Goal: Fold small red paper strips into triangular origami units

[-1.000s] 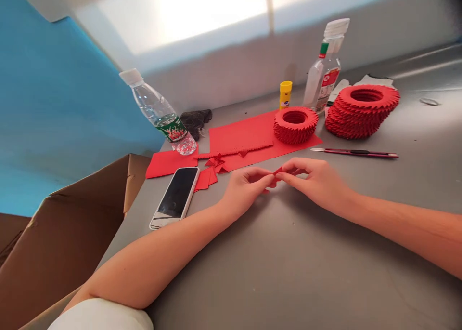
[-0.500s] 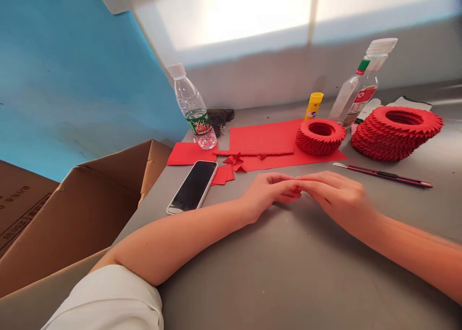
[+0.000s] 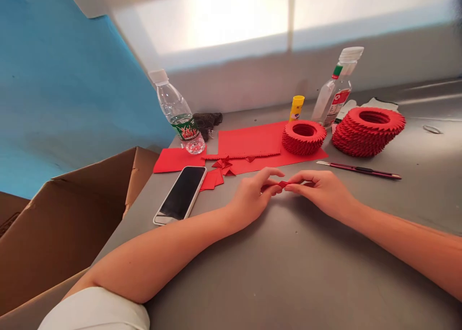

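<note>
Between my two hands is a small folded piece of red paper [image 3: 283, 184], just above the grey table. My left hand [image 3: 252, 195] pinches its left side, with the index finger arched over it. On the other side, the thumb and fingertips of my right hand [image 3: 317, 190] close on its right edge. Beyond my hands lie several folded red paper triangles [image 3: 223, 163] and small red paper squares [image 3: 212, 179]. A long row of joined folded red pieces [image 3: 241, 156] rests on a large red paper sheet [image 3: 249, 139].
A phone [image 3: 182, 193] lies left of my hands, near a cardboard box [image 3: 86, 209]. Behind stand a water bottle [image 3: 182, 118], a yellow glue stick [image 3: 297, 108], a clear glass bottle [image 3: 334, 94] and red paper rings [image 3: 304, 138], [image 3: 368, 132]. A craft knife [image 3: 359, 170] lies right.
My fingers have parted slightly, so the small folded red paper shows between them, where it was mostly hidden before. The camera view has shifted, moving the table objects leftward in the picture.
</note>
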A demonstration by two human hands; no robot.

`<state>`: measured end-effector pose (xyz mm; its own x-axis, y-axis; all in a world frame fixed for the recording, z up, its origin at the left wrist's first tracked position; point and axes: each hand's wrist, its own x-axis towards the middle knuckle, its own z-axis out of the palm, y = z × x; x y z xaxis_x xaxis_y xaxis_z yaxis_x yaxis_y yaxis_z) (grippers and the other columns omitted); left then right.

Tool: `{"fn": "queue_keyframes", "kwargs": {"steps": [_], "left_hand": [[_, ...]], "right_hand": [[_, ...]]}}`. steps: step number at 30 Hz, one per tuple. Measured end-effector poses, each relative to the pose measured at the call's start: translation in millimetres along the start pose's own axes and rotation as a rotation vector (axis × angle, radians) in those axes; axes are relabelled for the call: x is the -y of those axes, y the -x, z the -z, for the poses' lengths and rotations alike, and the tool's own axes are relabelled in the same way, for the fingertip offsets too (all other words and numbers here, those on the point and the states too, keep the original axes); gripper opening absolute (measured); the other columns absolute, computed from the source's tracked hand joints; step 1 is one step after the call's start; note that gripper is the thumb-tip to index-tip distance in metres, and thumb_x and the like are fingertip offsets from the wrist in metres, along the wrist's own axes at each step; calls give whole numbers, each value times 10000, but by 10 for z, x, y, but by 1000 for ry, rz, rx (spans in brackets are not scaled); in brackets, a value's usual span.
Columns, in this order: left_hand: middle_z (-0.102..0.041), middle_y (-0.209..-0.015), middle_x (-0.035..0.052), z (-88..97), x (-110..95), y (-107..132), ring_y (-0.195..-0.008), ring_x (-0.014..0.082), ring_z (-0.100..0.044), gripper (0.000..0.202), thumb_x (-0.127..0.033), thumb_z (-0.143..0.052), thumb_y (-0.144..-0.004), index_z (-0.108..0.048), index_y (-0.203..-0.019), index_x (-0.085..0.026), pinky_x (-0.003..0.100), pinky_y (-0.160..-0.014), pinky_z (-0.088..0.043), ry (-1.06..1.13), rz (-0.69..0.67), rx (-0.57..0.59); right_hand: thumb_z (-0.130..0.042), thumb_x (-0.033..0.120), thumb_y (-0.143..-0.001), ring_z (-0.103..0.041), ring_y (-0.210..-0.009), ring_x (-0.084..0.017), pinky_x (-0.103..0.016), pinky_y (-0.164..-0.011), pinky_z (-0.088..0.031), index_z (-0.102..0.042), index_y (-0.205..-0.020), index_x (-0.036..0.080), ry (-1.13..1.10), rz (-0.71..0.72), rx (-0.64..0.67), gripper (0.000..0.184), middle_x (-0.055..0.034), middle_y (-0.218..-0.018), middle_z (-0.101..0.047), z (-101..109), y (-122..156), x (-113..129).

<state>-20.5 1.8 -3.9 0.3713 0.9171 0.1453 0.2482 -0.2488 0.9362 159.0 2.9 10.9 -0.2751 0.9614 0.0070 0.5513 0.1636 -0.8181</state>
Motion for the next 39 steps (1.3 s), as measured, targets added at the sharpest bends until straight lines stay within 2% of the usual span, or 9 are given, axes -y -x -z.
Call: {"fn": "queue_keyframes", "kwargs": {"steps": [6,13,18,23,27,30,32,36,39], "left_hand": [[-673,-827,36,22,-31,-12,-733,127,-625,243,-199,-561,-764,-537,-1006,-188,263,-727,-499,57,70,36],[-683,-862,24,34,-45,-3,-753,137,-633,234,-218,-558,-767,-584,-1000,-203,243,-727,-484,-92,56,31],[-690,-869,4,44,-62,5,-764,129,-641,255,-233,-532,-795,-536,-1050,-231,217,-734,-456,-256,-38,57],[-687,-893,-1,17,-60,19,-804,145,-631,263,-280,-460,-846,-504,-1104,-255,212,-703,-420,-532,-140,133],[-677,-832,13,52,-93,-7,-743,160,-621,339,-290,-400,-872,-434,-1207,-254,217,-643,-398,-710,-248,216],[-661,-807,22,271,-212,-65,-686,176,-606,455,-294,-424,-856,-325,-1300,-281,236,-619,-386,-891,-237,230],[-650,-811,35,532,-321,-106,-708,195,-598,479,-296,-488,-816,-366,-1280,-295,248,-628,-379,-1064,-128,185],[-633,-841,60,1093,-455,-168,-763,220,-569,361,-398,-542,-742,-571,-1067,-243,248,-593,-369,-1277,127,257],[-627,-849,75,1322,-402,-217,-756,219,-558,336,-401,-550,-711,-615,-974,-204,247,-566,-360,-1358,259,376]], "right_hand": [[-498,326,-800,-573,-679,-135,-243,-604,-427,-673,-771,227,102,221,-41,204,4,-766,-674,1,3,-82],[-502,341,-797,-580,-663,-137,-248,-586,-453,-662,-752,215,66,200,-21,208,-3,-745,-671,7,-13,-63],[-529,334,-779,-597,-714,-146,-253,-624,-474,-666,-840,219,-4,210,20,188,-17,-813,-678,-7,-5,-62],[-535,332,-773,-516,-536,-112,-222,-485,-414,-672,-754,214,54,223,39,182,14,-590,-595,-27,-3,-106],[-513,312,-785,-523,-543,-111,-224,-504,-423,-662,-738,209,60,216,83,188,18,-579,-588,-15,-17,-96],[-501,348,-793,-536,-559,-119,-237,-523,-433,-637,-742,208,69,201,32,202,18,-596,-597,17,-46,-35],[-499,374,-795,-542,-568,-122,-239,-516,-433,-615,-774,204,79,225,-55,206,11,-626,-602,46,-88,44],[-527,367,-784,-576,-656,-148,-263,-560,-452,-617,-805,222,176,435,-309,172,-20,-761,-642,77,-288,266],[-485,348,-819,-587,-734,-166,-298,-662,-453,-642,-882,251,313,628,-504,195,-35,-838,-652,-9,-527,363]]}}
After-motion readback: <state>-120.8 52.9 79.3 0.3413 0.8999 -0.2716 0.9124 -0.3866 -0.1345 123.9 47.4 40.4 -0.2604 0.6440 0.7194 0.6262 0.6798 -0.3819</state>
